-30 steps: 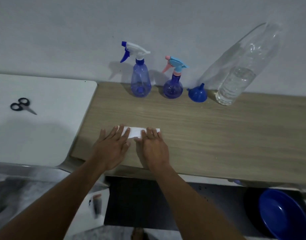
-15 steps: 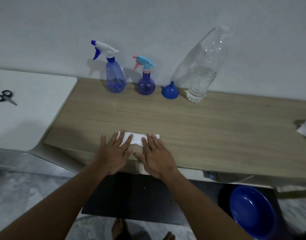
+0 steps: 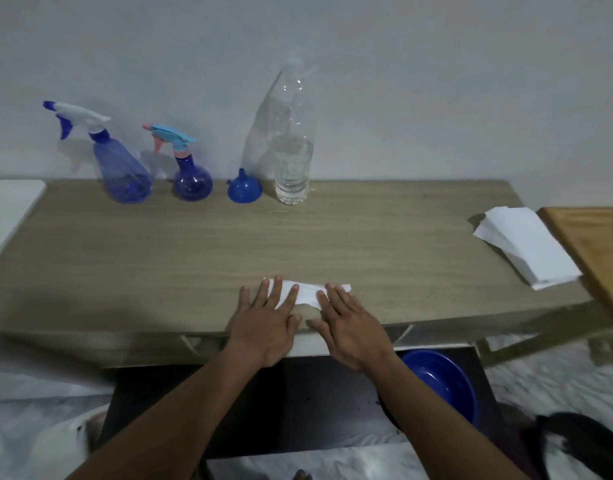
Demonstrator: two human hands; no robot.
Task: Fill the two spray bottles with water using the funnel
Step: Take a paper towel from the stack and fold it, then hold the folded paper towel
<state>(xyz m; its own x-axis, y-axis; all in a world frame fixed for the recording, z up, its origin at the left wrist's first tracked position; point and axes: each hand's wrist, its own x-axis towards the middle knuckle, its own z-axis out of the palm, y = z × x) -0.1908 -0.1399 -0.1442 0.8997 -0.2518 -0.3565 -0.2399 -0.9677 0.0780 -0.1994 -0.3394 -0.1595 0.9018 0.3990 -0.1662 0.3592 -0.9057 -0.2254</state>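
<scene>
Along the wall at the back of the wooden table (image 3: 194,254) stand a tall blue spray bottle (image 3: 119,171) with a white and blue trigger, a round blue spray bottle (image 3: 192,183) with a light blue and pink trigger, a blue funnel (image 3: 244,190) lying mouth down, and a clear plastic bottle (image 3: 293,161) partly filled with water. My left hand (image 3: 263,323) and my right hand (image 3: 350,323) lie flat, fingers spread, on a white paper tissue (image 3: 305,294) at the table's front edge. Both hands are far from the bottles.
A stack of white tissues (image 3: 526,247) lies at the table's right end, beside another wooden surface (image 3: 592,244). A white surface (image 3: 7,202) adjoins on the left. Below the table sit a blue bowl (image 3: 440,382) and a dark mat (image 3: 280,403).
The view has swung to the right: the bottles and funnel now sit left of centre, the scissors have left the frame and the tissue stack has come in. My hands stay flat on the tissue.
</scene>
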